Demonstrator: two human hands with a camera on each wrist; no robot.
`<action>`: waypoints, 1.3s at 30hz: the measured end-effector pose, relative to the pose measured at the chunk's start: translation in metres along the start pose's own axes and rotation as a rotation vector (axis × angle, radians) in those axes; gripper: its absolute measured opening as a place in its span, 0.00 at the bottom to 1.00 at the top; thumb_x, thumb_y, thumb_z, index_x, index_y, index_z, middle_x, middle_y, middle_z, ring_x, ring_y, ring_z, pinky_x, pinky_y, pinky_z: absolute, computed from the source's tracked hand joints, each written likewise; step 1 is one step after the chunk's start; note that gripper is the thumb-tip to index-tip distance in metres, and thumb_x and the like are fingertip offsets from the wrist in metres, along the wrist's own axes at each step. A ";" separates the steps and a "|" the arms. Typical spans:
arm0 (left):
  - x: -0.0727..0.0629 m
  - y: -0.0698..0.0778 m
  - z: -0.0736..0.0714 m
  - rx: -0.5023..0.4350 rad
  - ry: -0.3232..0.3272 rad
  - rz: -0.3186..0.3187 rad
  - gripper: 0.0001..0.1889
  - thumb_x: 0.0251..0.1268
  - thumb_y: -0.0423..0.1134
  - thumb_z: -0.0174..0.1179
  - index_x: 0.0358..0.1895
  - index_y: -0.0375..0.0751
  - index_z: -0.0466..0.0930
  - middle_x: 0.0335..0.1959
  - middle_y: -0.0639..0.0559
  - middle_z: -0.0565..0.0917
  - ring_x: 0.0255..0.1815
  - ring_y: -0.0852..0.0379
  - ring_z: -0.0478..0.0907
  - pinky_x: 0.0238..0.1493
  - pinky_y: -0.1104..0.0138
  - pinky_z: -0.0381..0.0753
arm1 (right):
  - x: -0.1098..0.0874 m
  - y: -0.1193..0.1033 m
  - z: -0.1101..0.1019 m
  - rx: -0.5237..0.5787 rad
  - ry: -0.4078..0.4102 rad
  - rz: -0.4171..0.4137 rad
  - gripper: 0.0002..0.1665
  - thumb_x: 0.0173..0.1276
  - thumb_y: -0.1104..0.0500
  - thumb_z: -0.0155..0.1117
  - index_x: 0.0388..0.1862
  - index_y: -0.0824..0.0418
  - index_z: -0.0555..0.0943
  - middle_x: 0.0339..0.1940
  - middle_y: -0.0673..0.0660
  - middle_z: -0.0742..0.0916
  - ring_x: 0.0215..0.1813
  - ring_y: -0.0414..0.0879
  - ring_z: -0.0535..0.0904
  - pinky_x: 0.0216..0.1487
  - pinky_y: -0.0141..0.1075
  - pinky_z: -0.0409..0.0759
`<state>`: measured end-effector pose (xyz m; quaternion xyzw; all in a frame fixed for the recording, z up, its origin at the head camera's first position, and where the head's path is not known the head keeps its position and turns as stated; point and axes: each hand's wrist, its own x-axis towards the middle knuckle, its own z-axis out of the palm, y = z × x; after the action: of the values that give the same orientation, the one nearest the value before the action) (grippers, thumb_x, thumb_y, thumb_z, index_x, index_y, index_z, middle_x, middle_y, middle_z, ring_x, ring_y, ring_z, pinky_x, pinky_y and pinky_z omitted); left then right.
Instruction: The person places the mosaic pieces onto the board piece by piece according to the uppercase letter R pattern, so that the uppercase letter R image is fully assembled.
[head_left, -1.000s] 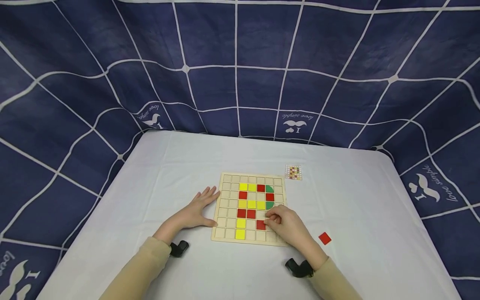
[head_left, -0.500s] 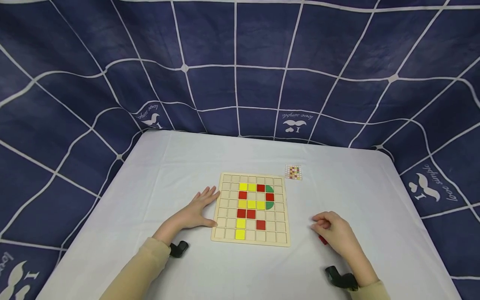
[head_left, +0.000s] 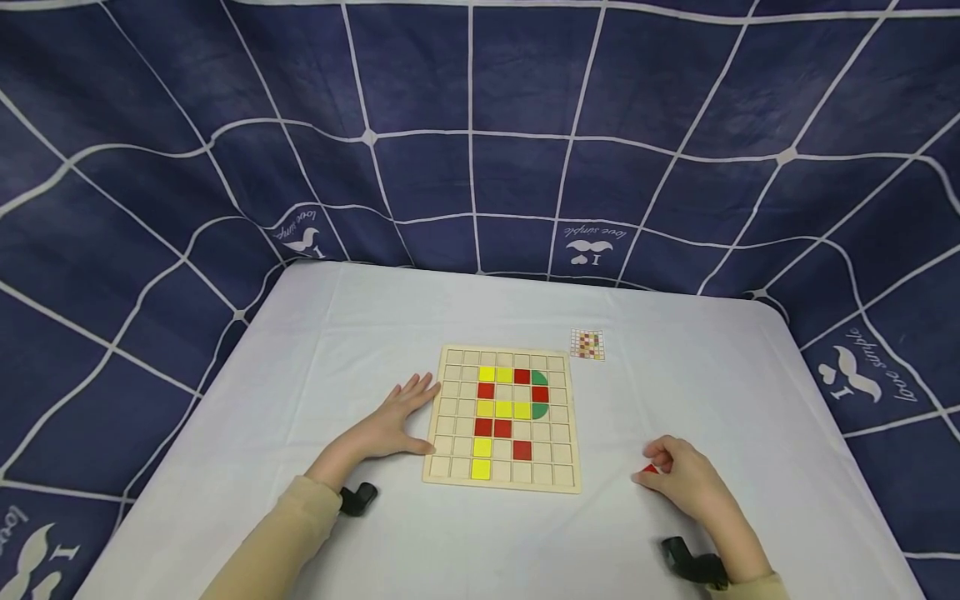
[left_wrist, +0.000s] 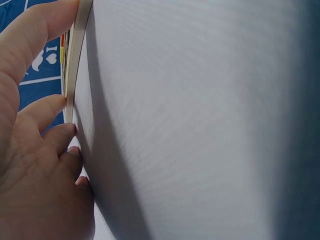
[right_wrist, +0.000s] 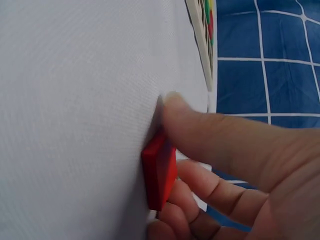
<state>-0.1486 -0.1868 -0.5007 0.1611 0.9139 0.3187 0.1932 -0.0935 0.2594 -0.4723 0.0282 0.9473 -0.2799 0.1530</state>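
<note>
A square wooden grid board (head_left: pixel 457 429) lies on the table, with red and yellow square tiles and green quarter-round tiles in some cells. My left hand (head_left: pixel 390 423) rests at its left edge, thumb and fingers spread and touching the rim, as the left wrist view also shows. To the right of the board, my right hand (head_left: pixel 692 483) pinches a loose red square tile (right_wrist: pixel 161 172) low at the tablecloth, thumb on one side and fingers curled on the other. In the head view the hand partly covers this tile.
A small printed pattern card (head_left: pixel 587 344) lies by the board's far right corner. White cloth (head_left: pixel 360 317) covers the table. A dark blue curtain with white lines (head_left: pixel 525 175) hangs behind and at both sides. Each wrist wears a black camera.
My right hand has moved right, away from the board, and come down onto the loose red tile, now between thumb and fingers. My left hand has stayed at the board's edge.
</note>
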 end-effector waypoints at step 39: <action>-0.001 0.002 0.000 -0.005 0.007 -0.003 0.54 0.47 0.46 0.75 0.78 0.42 0.54 0.81 0.44 0.46 0.83 0.43 0.36 0.80 0.45 0.35 | 0.009 -0.081 0.066 0.310 0.001 -0.230 0.07 0.59 0.64 0.72 0.34 0.54 0.85 0.25 0.46 0.84 0.26 0.38 0.76 0.27 0.27 0.78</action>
<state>-0.1473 -0.1855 -0.4993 0.1580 0.9140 0.3213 0.1908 -0.0953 0.1557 -0.4854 -0.0570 0.8900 -0.4380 0.1135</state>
